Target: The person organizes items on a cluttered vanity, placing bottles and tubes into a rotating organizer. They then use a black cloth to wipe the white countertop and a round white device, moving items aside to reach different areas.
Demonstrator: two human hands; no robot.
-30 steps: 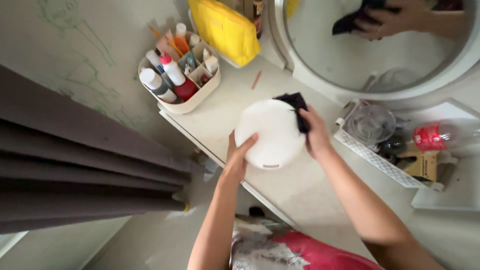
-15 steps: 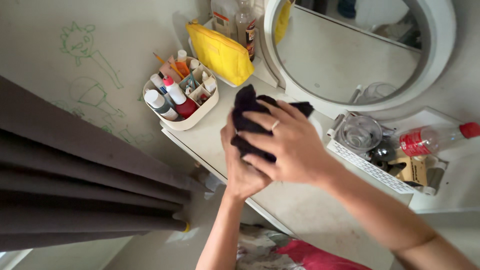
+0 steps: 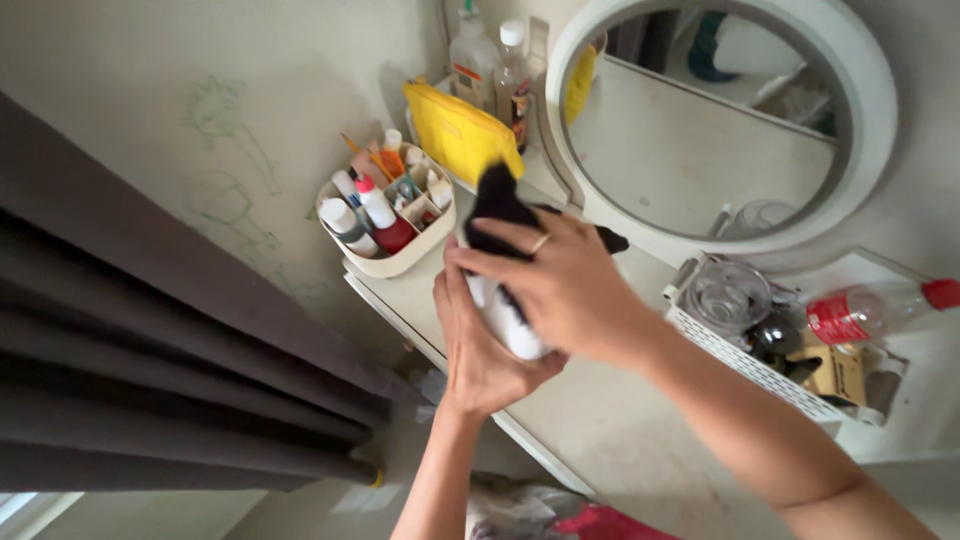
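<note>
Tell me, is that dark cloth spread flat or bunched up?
Bunched up. The cloth is crumpled under the right hand, pressed onto a white disc that the left hand holds on edge.

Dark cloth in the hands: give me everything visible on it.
The dark cloth looks black or very dark, soft and bunched, like a rag. The right hand presses it against a white round object that the left hand grips from below. One bunched part sticks up above the fingers and a corner pokes out to the right, towards the mirror. The hands hide the rest.
</note>
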